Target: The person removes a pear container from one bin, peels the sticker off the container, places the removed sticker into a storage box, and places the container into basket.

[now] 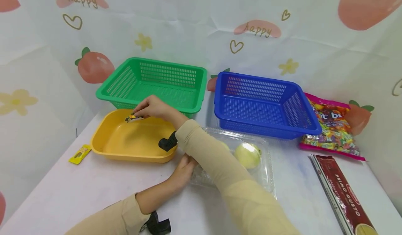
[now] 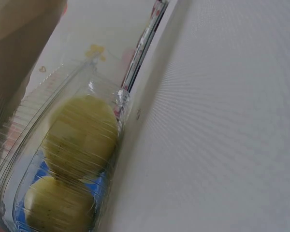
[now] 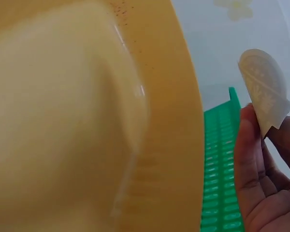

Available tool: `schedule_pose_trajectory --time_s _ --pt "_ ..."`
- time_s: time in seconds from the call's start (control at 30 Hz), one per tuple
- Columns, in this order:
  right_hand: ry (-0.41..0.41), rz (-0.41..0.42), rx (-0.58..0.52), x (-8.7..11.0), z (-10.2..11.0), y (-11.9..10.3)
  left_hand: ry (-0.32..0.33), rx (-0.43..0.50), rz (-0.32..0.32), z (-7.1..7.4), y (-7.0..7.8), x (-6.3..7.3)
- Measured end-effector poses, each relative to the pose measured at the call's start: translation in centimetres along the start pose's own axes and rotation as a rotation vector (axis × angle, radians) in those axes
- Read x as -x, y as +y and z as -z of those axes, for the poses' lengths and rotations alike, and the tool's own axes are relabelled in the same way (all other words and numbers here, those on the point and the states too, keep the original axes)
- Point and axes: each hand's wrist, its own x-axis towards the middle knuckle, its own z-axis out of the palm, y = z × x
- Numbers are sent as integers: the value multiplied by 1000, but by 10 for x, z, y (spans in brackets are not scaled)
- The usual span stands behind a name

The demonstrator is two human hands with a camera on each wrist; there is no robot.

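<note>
Fingertips [image 3: 247,116] of the person's right hand [image 1: 154,107] pinch a small flat piece [image 1: 129,118], dark with orange print on one face and pale with faint print on the other. From the middle of that hand, we see the piece at about eight o'clock in the head view; in the right-wrist view it stands at twelve o'clock from the hand. In the head view it shows against the twelve o'clock part of a yellow, rounded rectangular basin [image 1: 132,157]; in the right-wrist view we see it apart from the rim. Just beyond the basin, towards one o'clock, we find a green, rectangular, slotted plastic basket [image 1: 201,88].

The left hand [image 1: 185,170] lies at about five o'clock from the right hand. It rests against the nine o'clock edge of a clear plastic container [image 1: 267,170] with round yellow-green fruits [image 1: 248,155] inside; we cannot tell whether its fingers curl round that edge. At eight o'clock from the basin, a small yellow packet [image 1: 80,154] lies on the white surface [image 1: 119,182]. Towards one o'clock from the container, we see a blue, rectangular, slotted plastic basket [image 1: 257,126].
</note>
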Motion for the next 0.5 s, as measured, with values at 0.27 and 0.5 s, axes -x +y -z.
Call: schedule_pose_trajectory --time_s 0.27,0.5 --pt "-33 4 23 -2 -8 0 28 -53 37 -1 4 2" --pt "-73 1 98 -4 -12 4 43 -62 37 -2 4 4"
